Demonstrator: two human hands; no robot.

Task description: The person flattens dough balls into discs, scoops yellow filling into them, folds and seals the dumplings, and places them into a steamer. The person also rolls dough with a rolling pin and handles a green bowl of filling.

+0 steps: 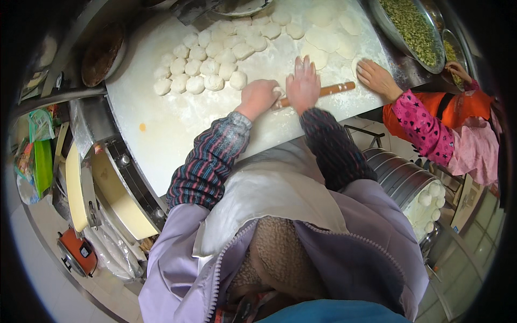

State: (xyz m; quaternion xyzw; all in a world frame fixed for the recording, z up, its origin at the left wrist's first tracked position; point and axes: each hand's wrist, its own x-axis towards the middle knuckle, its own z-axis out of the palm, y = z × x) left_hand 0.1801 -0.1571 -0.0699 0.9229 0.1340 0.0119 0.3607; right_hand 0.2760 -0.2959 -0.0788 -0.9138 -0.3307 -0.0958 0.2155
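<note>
On the floured white board (137, 161), my left hand (259, 97) is curled around a small piece of dough (278, 92), partly hidden by the fingers, near the left end of a wooden rolling pin (337, 89). My right hand (303, 82) lies flat over the middle of the pin, its fingers pointing away from me and slightly blurred. Rows of round dough pieces (195, 84) sit beyond my left hand. Thin, flattened dough rounds (323, 39) overlap at the far right of the board.
At the right, a co-worker's hand (376, 77) touches a dough round by the board's edge; their other hand reaches a smaller bowl. A metal bowl of chopped green filling (412, 30) stands beyond. Stacked steamers (398, 177) with buns stand below right. A dark-coated bowl (104, 54) is at left.
</note>
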